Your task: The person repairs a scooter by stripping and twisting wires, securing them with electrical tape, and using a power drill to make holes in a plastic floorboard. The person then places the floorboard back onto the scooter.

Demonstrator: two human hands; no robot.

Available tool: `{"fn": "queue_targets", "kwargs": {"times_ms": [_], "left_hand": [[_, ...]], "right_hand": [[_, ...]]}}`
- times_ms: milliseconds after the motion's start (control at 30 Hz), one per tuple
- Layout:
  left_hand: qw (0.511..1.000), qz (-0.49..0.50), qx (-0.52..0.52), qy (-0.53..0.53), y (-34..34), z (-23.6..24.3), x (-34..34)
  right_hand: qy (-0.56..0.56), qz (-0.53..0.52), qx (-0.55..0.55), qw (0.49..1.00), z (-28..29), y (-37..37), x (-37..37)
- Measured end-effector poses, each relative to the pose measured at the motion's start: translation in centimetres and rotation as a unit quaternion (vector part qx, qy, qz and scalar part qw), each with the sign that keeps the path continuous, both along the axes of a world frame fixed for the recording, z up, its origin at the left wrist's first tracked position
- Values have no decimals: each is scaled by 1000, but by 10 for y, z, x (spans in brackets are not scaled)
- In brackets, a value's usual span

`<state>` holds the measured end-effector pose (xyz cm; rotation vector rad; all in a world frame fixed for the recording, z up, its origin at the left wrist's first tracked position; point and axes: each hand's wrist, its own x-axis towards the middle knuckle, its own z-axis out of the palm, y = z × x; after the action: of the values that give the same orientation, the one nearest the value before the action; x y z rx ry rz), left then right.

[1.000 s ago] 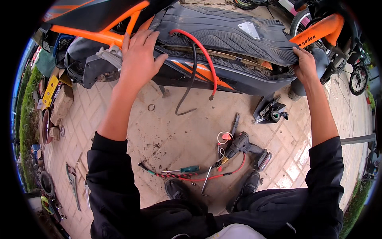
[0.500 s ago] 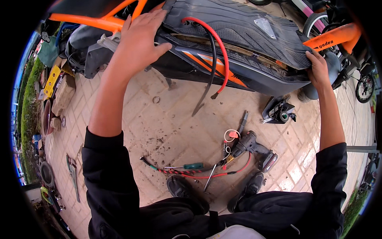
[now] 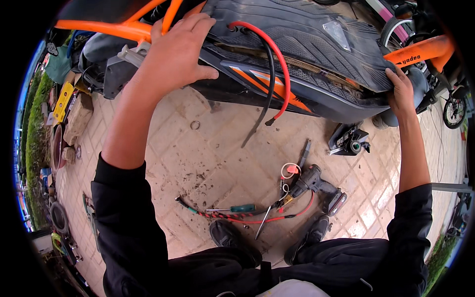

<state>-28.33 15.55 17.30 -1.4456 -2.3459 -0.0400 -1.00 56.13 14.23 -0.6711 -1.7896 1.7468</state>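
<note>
A black ribbed rubber floor mat lies raised along its near edge over the footboard of an electric scooter with orange frame parts. My left hand rests at the mat's left end, fingers spread and thumb held apart. At the right corner my right hand is closed on the mat's edge. A thick red cable and a black cable come out through the mat and hang over the dark side panel. What lies under the mat is mostly hidden.
On the paving near my shoes lie a cordless drill, a green-handled screwdriver, a red cable and a metal rod tool. A black part sits below the scooter's right end. Bricks and clutter line the left.
My left hand has shifted slightly right and down at the mat's end. My right hand keeps its hold on the corner. The whole view has moved a little.
</note>
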Motion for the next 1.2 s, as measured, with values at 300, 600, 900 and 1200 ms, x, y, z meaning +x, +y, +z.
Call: {"fn": "queue_targets", "kwargs": {"times_ms": [300, 600, 900, 1200], "left_hand": [[998, 10, -43, 48, 3, -4, 5], [998, -1, -47, 52, 3, 2, 4], [996, 20, -78, -37, 6, 12, 5], [998, 41, -19, -42, 19, 17, 8]], "right_hand": [[12, -23, 39, 999, 0, -3, 1], [0, -50, 40, 998, 7, -35, 12], [-211, -93, 333, 914, 9, -26, 6], [-372, -71, 522, 764, 16, -34, -6]]}}
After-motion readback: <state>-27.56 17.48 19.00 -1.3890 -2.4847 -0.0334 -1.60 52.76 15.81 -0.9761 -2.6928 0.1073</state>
